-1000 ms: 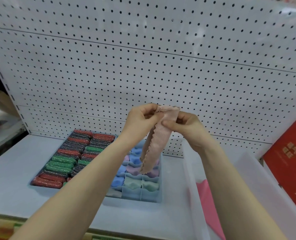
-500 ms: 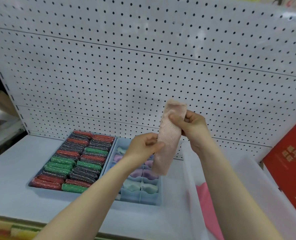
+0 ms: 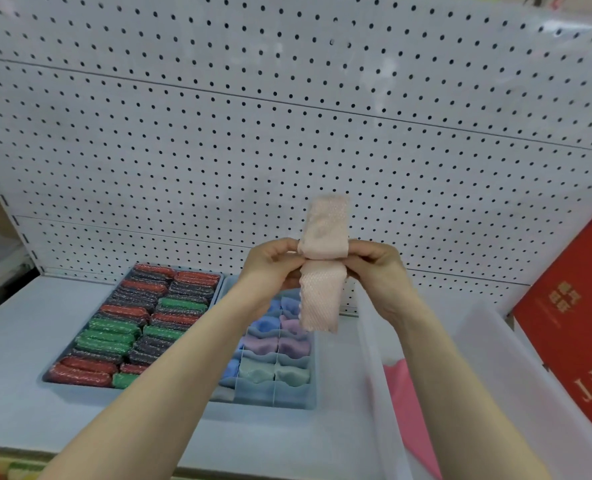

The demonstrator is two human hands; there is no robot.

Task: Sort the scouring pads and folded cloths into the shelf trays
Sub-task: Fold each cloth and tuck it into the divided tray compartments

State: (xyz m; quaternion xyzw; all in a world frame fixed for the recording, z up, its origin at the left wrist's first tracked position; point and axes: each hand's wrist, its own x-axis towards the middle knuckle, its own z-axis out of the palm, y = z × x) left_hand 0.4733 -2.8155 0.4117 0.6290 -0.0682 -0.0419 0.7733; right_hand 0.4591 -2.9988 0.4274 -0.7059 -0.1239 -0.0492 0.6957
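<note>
Both thumbs and forefingers pinch the middle of a peach waffle-weave cloth [image 3: 323, 265], the left hand [image 3: 273, 268] on its left edge, the right hand [image 3: 374, 268] on its right; the cloth hangs above the divided blue tray [image 3: 308, 403] of folded cloths [image 3: 274, 355]; left of that tray, the scouring pads [image 3: 128, 327] fill their tray [image 3: 80, 384].

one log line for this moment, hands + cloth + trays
left hand: pinches pink cloth | right hand: pinches same cloth | cloth: held above divided cloth tray | scouring pad tray: nearly full
</note>
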